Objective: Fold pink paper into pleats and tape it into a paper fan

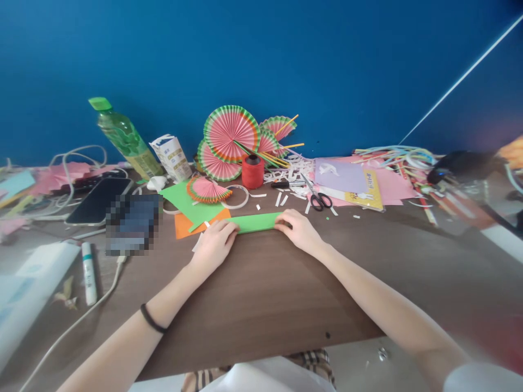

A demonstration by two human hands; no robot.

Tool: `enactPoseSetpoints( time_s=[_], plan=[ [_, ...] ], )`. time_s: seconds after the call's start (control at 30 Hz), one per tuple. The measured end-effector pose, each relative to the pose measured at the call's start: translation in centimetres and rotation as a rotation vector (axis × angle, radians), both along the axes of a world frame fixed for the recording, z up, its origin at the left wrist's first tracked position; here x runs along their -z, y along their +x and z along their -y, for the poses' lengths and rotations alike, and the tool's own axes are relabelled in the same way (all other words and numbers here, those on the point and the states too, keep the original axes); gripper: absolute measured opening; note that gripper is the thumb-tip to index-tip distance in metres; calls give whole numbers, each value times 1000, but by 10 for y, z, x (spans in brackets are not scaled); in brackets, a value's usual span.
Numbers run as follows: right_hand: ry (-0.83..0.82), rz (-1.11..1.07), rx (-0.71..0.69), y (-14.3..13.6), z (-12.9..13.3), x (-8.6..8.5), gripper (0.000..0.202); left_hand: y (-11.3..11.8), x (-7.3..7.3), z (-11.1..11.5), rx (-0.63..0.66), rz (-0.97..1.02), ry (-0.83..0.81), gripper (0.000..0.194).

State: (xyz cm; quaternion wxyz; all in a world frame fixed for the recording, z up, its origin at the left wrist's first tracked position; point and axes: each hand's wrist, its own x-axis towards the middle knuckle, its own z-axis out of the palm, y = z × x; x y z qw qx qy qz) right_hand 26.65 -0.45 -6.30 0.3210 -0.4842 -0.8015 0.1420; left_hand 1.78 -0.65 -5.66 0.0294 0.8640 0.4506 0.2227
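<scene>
A narrow folded strip of green paper (258,223) lies flat across the table in front of me. My left hand (214,242) pinches its left end, and my right hand (297,230) pinches the right end with fingers curled over it. Just behind the left hand are a green paper sheet (190,204) and an orange sheet (183,226). On them rests a small pleated paper fan (209,190), pink with an orange edge. A roll of tape (237,197) stands beyond the strip. Black-handled scissors (321,201) lie behind my right hand.
Against the blue wall stand pleated watermelon fans (231,133), a red thread spool (253,173), a green bottle (126,136) and a paper carton (171,158). Phones (99,201), a cable (81,318) and a glue tube (89,275) lie left. Paper scraps and a booklet (363,190) lie right.
</scene>
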Motion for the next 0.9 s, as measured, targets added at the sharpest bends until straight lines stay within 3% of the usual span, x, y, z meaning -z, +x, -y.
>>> enactPoseSetpoints(
  time_s=[0.27, 0.47, 0.6, 0.9],
  plan=[
    [74, 129, 89, 0, -3, 2, 15, -4, -3, -1, -26, -96, 30, 25],
    [105, 127, -26, 10, -5, 2, 16, -7, -5, -3, -5, -66, -17, 19],
    [148, 149, -6, 12, -5, 3, 17, -7, -4, -4, -38, -35, -27, 21],
    [51, 104, 77, 3, -2, 3, 16, -4, -4, -2, -126, -43, -31, 13]
  ],
)
